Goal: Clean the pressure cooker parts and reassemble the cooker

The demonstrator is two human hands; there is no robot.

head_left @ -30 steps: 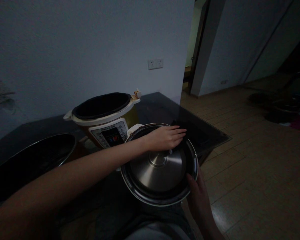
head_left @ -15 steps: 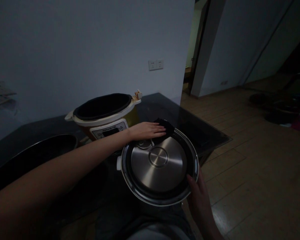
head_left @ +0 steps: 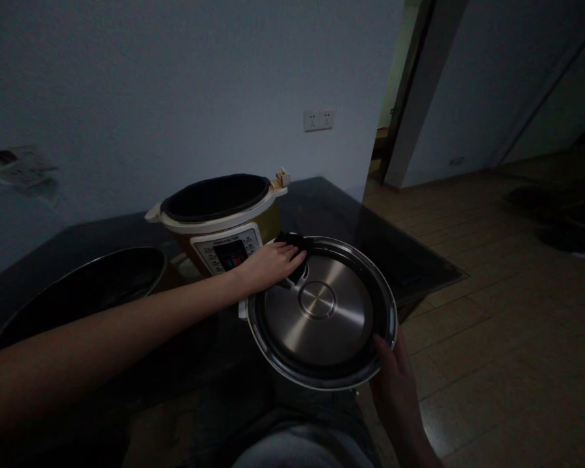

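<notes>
Our right grip (head_left: 394, 374) is closed on the edge of a round lid (head_left: 316, 331), thumb over the rim and the other fingers hidden beneath. Our left grip (head_left: 273, 265) lies over a black cloth (head_left: 295, 240) at the lid's upper left, its fingers stretched nearly straight; whether they clasp the cloth or only press it, we cannot tell. We have the lid tilted before us, its shiny metal face toward us, in front of an electric cooker (head_left: 270, 224) and across the near side of the desk (head_left: 331, 205). Whether it also rests on something we cannot see.

The cooker stands upright with its top open and dark inside, its button panel (head_left: 231, 250) facing us. Left of it we see a wide dark pot (head_left: 127, 266), partly behind our forearm. The desk is black and faintly glossy, set against a plain pale wall (head_left: 214, 84) with a double socket (head_left: 318, 120). At the wall's right end we look through a narrow doorway (head_left: 394, 97). Brownish floor (head_left: 468, 344) with plank-like seams spreads to our right, toward dark items (head_left: 560, 218) too dim to make out. Little light reaches the room.
</notes>
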